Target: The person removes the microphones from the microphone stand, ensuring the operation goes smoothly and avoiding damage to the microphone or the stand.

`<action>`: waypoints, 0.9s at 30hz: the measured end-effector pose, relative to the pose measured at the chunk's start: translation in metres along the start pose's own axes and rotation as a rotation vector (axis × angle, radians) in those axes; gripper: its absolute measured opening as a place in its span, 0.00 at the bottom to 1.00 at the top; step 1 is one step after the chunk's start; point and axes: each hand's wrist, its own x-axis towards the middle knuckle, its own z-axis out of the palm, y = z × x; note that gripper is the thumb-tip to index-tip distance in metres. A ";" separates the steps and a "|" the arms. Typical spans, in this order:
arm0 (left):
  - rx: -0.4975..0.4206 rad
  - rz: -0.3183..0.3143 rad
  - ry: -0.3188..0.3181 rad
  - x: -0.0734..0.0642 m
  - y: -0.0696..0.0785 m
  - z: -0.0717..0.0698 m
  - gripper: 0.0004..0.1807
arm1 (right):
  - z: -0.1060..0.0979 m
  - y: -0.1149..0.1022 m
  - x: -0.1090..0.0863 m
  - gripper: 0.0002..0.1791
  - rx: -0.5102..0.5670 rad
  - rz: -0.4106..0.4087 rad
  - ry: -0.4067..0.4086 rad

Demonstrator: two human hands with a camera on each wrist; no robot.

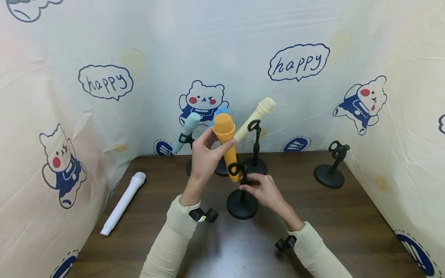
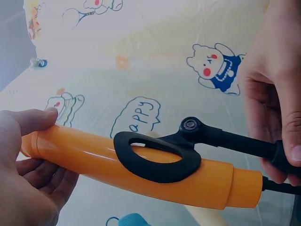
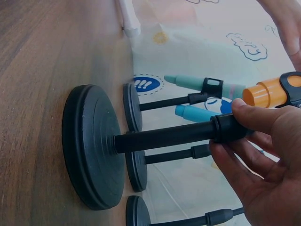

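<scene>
My left hand (image 1: 205, 156) grips an orange microphone (image 1: 225, 129) just below its mesh head, tilted with its tail end down. The fingers and thumb of my right hand (image 1: 265, 190) pinch the upper pole of a black microphone stand (image 1: 242, 208), whose round base rests on the table. In the left wrist view, the stand's oval clip ring (image 2: 157, 178) overlaps the lower body of the orange microphone; I cannot tell whether the microphone passes through it. A collar on the pole (image 3: 164, 136) sits at my right fingertips in the right wrist view.
A white microphone (image 1: 123, 202) lies at the table's left. Behind my hands, a mint microphone (image 1: 191, 123), a partly hidden blue one (image 1: 221, 111) and a cream one (image 1: 255, 117) lean upward near stands. A bare stand (image 1: 329, 175) is at right. Printed cloth encloses the table (image 1: 295, 208).
</scene>
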 end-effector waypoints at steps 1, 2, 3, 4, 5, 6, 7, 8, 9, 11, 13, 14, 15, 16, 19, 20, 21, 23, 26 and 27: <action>-0.005 -0.002 0.001 0.001 0.001 0.000 0.27 | 0.000 0.000 0.000 0.13 -0.002 0.002 0.000; -0.006 -0.001 0.003 0.002 0.002 0.000 0.27 | 0.000 0.000 0.000 0.13 -0.002 0.003 0.000; -0.006 0.001 0.005 0.002 0.002 0.000 0.27 | -0.001 0.000 0.000 0.12 -0.002 0.007 0.000; -0.006 0.004 0.008 0.003 0.003 0.000 0.27 | -0.001 0.000 0.000 0.12 -0.002 0.008 0.000; -0.008 0.007 0.009 0.004 0.004 0.000 0.27 | -0.001 0.000 0.000 0.12 -0.002 0.010 0.000; -0.012 0.011 0.009 0.005 0.005 0.000 0.27 | -0.001 0.000 0.000 0.12 -0.001 0.011 0.000; -0.014 0.013 0.009 0.005 0.005 0.000 0.27 | -0.001 0.001 0.000 0.12 0.001 0.012 0.000; -0.014 0.016 0.010 0.006 0.006 -0.001 0.27 | -0.001 0.001 0.000 0.12 0.004 0.011 0.000; -0.019 0.017 0.010 0.006 0.006 -0.001 0.27 | -0.001 0.001 0.001 0.12 0.004 0.010 0.000; -0.025 0.023 0.007 0.008 0.007 -0.001 0.27 | 0.000 0.001 0.001 0.12 0.006 0.008 0.000; -0.028 0.027 0.007 0.009 0.008 -0.002 0.27 | 0.000 0.001 0.001 0.12 0.009 0.007 -0.001; -0.030 0.030 0.008 0.009 0.008 -0.002 0.27 | 0.000 0.001 0.001 0.12 0.010 0.008 -0.001; -0.032 0.034 0.010 0.010 0.009 -0.002 0.27 | 0.000 0.001 0.002 0.12 0.011 0.009 -0.002; -0.031 0.036 0.014 0.011 0.009 -0.002 0.27 | 0.000 0.001 0.002 0.12 0.015 0.009 -0.004; -0.041 0.040 0.026 0.013 0.012 -0.003 0.27 | -0.001 0.001 0.002 0.12 0.028 0.010 -0.008; -0.044 0.043 0.033 0.013 0.013 -0.004 0.27 | -0.001 0.001 0.002 0.12 0.030 0.011 -0.008; -0.048 0.047 0.037 0.014 0.014 -0.004 0.27 | -0.001 0.001 0.003 0.12 0.032 0.011 -0.008; -0.058 0.052 0.042 0.015 0.015 -0.006 0.26 | -0.001 0.000 0.002 0.12 0.030 0.013 -0.006; -0.063 0.060 0.050 0.016 0.017 -0.007 0.27 | -0.001 0.001 0.001 0.12 0.013 0.018 -0.002; -0.069 0.062 0.053 0.016 0.017 -0.008 0.27 | -0.001 0.001 0.001 0.12 0.009 0.020 -0.001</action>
